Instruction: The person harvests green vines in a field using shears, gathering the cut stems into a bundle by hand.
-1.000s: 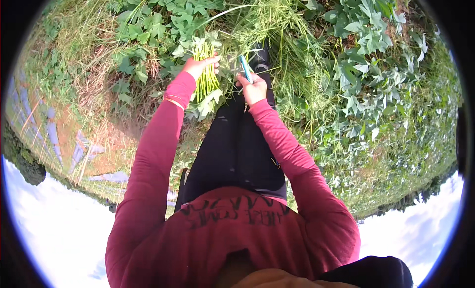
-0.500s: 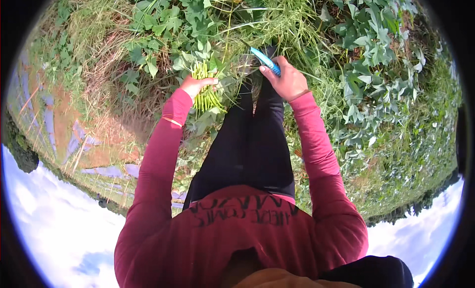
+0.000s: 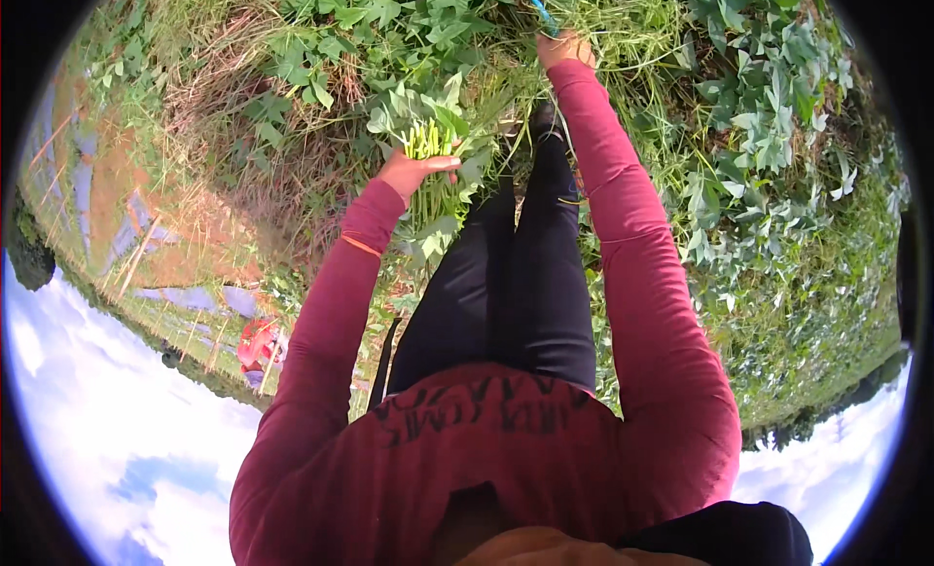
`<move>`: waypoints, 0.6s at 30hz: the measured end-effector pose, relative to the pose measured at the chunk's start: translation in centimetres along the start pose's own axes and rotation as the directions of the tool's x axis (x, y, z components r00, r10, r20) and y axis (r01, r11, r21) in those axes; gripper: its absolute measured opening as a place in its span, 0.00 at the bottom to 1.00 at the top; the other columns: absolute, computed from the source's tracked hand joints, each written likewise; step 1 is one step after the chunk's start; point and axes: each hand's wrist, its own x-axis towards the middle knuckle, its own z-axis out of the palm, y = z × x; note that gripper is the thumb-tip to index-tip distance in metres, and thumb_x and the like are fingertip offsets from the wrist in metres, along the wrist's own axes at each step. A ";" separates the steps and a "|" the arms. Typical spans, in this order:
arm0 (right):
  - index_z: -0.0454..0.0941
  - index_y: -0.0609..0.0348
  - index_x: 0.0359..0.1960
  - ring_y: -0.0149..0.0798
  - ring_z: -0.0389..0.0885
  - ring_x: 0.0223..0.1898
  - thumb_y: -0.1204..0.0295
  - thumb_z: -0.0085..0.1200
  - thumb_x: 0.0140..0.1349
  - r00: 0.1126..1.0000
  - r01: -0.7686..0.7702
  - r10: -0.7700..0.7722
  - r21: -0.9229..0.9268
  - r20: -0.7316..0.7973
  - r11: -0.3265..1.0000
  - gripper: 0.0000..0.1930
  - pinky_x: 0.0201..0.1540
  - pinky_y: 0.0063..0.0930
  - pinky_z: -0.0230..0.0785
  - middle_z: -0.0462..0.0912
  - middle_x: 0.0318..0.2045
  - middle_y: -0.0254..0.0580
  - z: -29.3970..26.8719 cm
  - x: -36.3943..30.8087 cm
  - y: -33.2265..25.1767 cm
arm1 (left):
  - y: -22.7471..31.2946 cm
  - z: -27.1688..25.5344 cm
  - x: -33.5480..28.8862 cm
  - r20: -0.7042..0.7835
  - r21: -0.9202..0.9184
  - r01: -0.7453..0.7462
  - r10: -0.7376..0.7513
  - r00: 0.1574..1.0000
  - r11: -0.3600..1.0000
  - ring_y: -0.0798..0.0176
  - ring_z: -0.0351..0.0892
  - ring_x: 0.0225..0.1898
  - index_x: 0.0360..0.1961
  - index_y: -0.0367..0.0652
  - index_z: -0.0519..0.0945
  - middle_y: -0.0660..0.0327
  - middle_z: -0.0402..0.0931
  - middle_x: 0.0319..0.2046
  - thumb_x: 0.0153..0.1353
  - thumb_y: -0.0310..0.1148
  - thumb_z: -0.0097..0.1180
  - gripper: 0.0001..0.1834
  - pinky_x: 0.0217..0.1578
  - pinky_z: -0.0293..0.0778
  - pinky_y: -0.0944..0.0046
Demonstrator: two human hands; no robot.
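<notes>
My left hand is closed round a bundle of green leafy stems. The pale cut ends of the stems stick up above the thumb, and leaves spread out around and below the fist. Farther out, at the top of the view, my right hand grips a blue-handled knife among long grass and green vines. Its blade is hard to make out against the plants, and most of the right fingers are hidden.
Broad-leaved vines cover the ground at right, with more leafy plants at the upper left. Dry grass lies at left. My dark shoe stands in the greenery. A person in red is in the distance at left.
My right hand has reached forward and away with the knife, into the grass at the top. My left hand has shifted slightly right with the stems. A distant person in red now shows.
</notes>
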 end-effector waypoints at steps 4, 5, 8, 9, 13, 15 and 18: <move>0.72 0.70 0.50 0.59 0.85 0.39 0.70 0.56 0.64 0.708 -0.701 0.028 0.698 0.706 0.145 0.17 0.38 0.45 0.84 0.79 0.44 0.55 1.1 -7.0 -0.4 | -1.9 1.6 -0.7 -0.032 -0.040 -0.073 0.072 0.997 0.997 0.64 0.81 0.30 0.49 0.37 0.80 0.62 0.81 0.34 0.54 0.24 0.66 0.19 0.37 0.76 0.63; 0.74 0.64 0.50 0.52 0.85 0.36 0.67 0.57 0.63 0.690 -0.720 0.106 0.664 0.716 0.200 0.18 0.36 0.42 0.83 0.81 0.39 0.50 1.2 -9.2 -1.6 | -2.7 1.7 -1.1 -0.048 -0.014 -0.088 0.087 0.995 0.996 0.65 0.80 0.30 0.49 0.37 0.80 0.62 0.81 0.35 0.54 0.24 0.66 0.19 0.37 0.76 0.63; 0.75 0.56 0.50 0.44 0.84 0.32 0.62 0.61 0.60 0.821 -0.567 0.159 0.752 0.548 0.338 0.20 0.33 0.39 0.79 0.81 0.31 0.44 6.2 -12.7 -0.8 | -3.0 3.7 -1.9 0.006 0.079 -0.069 0.069 0.998 0.994 0.69 0.81 0.33 0.48 0.37 0.81 0.63 0.83 0.37 0.55 0.26 0.67 0.18 0.38 0.77 0.66; 0.76 0.55 0.50 0.43 0.84 0.33 0.61 0.62 0.58 0.859 -0.510 0.167 0.833 0.483 0.215 0.20 0.34 0.38 0.78 0.82 0.31 0.44 8.0 -12.7 0.7 | -2.9 4.8 -1.6 0.043 0.110 -0.047 0.042 0.998 0.993 0.70 0.81 0.34 0.48 0.37 0.81 0.63 0.83 0.38 0.55 0.27 0.67 0.18 0.39 0.77 0.67; 0.81 0.54 0.40 0.30 0.80 0.31 0.70 0.59 0.61 0.836 -0.509 0.326 0.845 0.441 0.162 0.07 0.38 0.23 0.72 0.83 0.31 0.38 9.7 -15.7 3.5 | -4.7 5.9 -2.5 0.034 0.146 -0.082 0.078 0.996 0.986 0.73 0.82 0.39 0.46 0.38 0.81 0.64 0.84 0.40 0.53 0.30 0.71 0.20 0.44 0.76 0.70; 0.80 0.53 0.41 0.32 0.79 0.29 0.76 0.57 0.61 0.853 -0.438 0.216 0.877 0.475 -0.198 0.07 0.36 0.28 0.74 0.83 0.31 0.38 7.5 -18.9 1.9 | -5.9 5.3 -4.6 -0.039 0.073 -0.021 0.024 0.999 0.997 0.74 0.81 0.41 0.48 0.38 0.80 0.64 0.84 0.42 0.52 0.31 0.72 0.22 0.46 0.75 0.71; 0.78 0.57 0.45 0.32 0.78 0.28 0.81 0.57 0.61 0.847 -0.522 -0.082 0.793 0.525 -0.314 0.11 0.33 0.28 0.73 0.84 0.35 0.40 -2.5 -22.2 3.6 | -4.4 2.6 -6.2 -0.150 -0.079 -0.152 0.138 0.979 0.985 0.66 0.83 0.38 0.49 0.36 0.78 0.58 0.83 0.41 0.57 0.26 0.66 0.18 0.41 0.79 0.65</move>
